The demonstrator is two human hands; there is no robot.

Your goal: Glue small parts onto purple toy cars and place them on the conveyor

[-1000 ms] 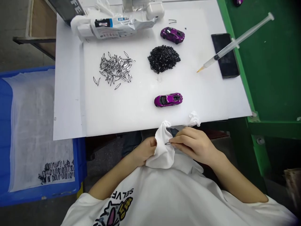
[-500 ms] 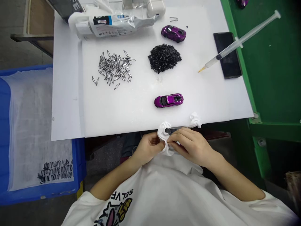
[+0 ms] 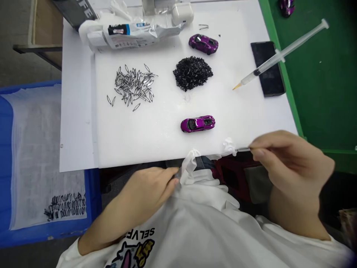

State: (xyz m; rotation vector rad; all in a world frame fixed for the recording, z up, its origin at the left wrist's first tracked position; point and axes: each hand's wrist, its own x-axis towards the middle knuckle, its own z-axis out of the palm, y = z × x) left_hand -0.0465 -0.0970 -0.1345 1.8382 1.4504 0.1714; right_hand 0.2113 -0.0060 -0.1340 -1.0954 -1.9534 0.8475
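My right hand [image 3: 290, 163] hovers over the white board's front edge, pinching a small slender metal piece [image 3: 243, 149] between thumb and fingertips. My left hand [image 3: 145, 190] rests low at the edge, its fingers holding a twist of white cloth [image 3: 190, 163]. A second tuft of white cloth [image 3: 229, 146] sits on the edge just left of the pinched piece. Farther up the white board [image 3: 156, 145] lie a heap of silvery leaf-shaped pieces [image 3: 134, 87], a heap of black pieces [image 3: 192, 73] and a purple toy car [image 3: 197, 124].
A second purple toy car [image 3: 203, 44], a syringe with an orange tip [image 3: 279, 59] lying across a black phone [image 3: 268, 69], and a foil pouch [image 3: 136, 32] lie on the board. At left, a blue crate [image 3: 47, 238] holds rows of black pieces on white lining.
My hands have parted: the right moved right with the small piece, and the left dropped down and left with the cloth. The view also shifted slightly.
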